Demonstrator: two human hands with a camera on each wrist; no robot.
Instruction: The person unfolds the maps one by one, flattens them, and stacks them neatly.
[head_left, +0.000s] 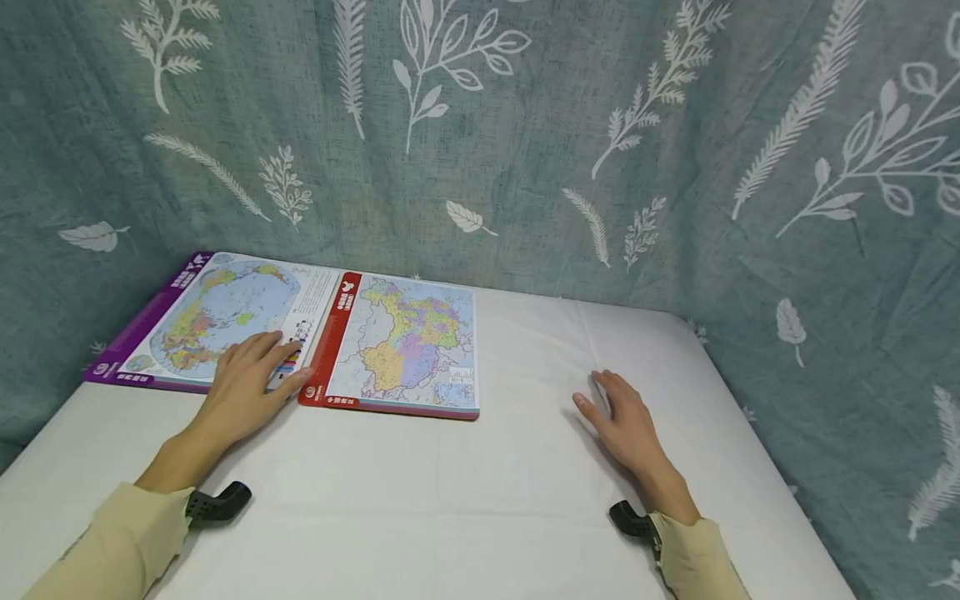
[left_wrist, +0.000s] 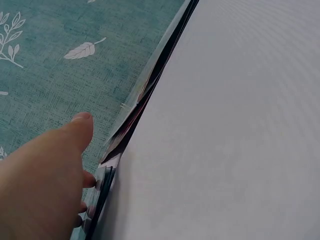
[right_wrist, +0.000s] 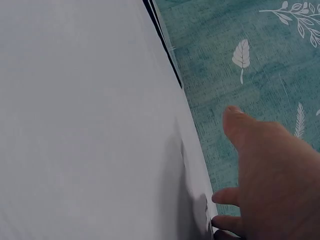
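Two thin map boards lie side by side at the left and middle of the white table (head_left: 525, 483). The purple-edged world map (head_left: 243, 287) is on the left, and the red-edged map (head_left: 408, 342) sits right beside it. My left hand (head_left: 243, 387) lies over the front right part of the world map, fingers spread and loosely bent, thumb toward the red edge. Its fingertips meet the map's surface in the left wrist view. Well to the right of both maps, my right hand (head_left: 626, 425) is at the tabletop with relaxed fingers, holding nothing.
Behind the table hangs a blue-green curtain (head_left: 510, 192) with white leaf prints, which also runs along both sides. Black wrist-worn pieces, a left one (head_left: 217, 504) and a right one (head_left: 630, 521), stick out from the beige sleeves.
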